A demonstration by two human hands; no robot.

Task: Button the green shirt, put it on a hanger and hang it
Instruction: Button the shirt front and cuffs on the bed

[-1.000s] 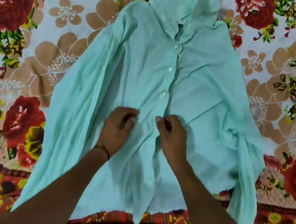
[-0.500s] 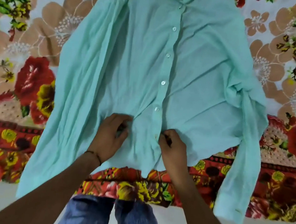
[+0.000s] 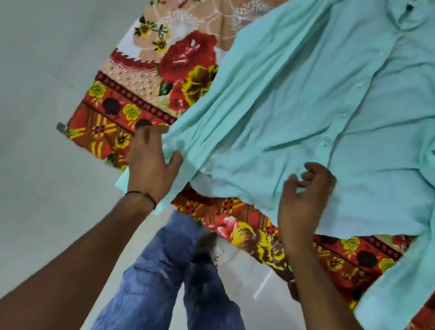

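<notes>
The green shirt (image 3: pixel 319 101) lies front up on a floral bedspread, its button line running from the collar at the top right down toward the hem. Several white buttons show along the placket. My left hand (image 3: pixel 151 163) is at the shirt's left sleeve near the bedspread's edge; the cloth passes between its thumb and fingers, and the cuff pokes out below the wrist. Hovering over the hem beside the lowest part of the placket, my right hand (image 3: pixel 304 197) has loosely curled fingers with nothing pinched. The right sleeve (image 3: pixel 401 285) hangs over the bed's edge. No hanger is in view.
The floral bedspread (image 3: pixel 145 75) ends at a red patterned border (image 3: pixel 256 235) close to me. Pale tiled floor (image 3: pixel 31 80) fills the left side. My legs in blue jeans (image 3: pixel 162 283) stand right at the bed's edge.
The view has swung left and down. My left hand moved from the placket out to the left sleeve and took hold of it. My right hand let go of the placket.
</notes>
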